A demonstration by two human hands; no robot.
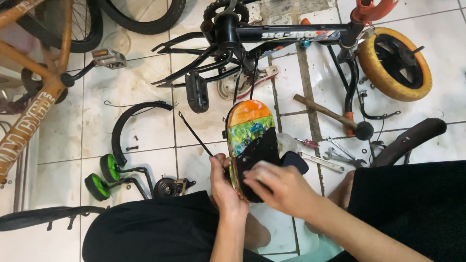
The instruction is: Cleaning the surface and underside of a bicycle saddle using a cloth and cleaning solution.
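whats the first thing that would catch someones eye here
The brightly coloured chain guard, orange and green on top with a black lower part, stands out at centre, gripped at its lower end by the left hand and right hand. Behind it a small black bicycle frame lies upside down on the white tiled floor, its yellow-tyred wheel at upper right.

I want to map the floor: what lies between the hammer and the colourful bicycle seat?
In the head view, between the hammer and the seat lies mostly bare tile, crossed by a grout line.
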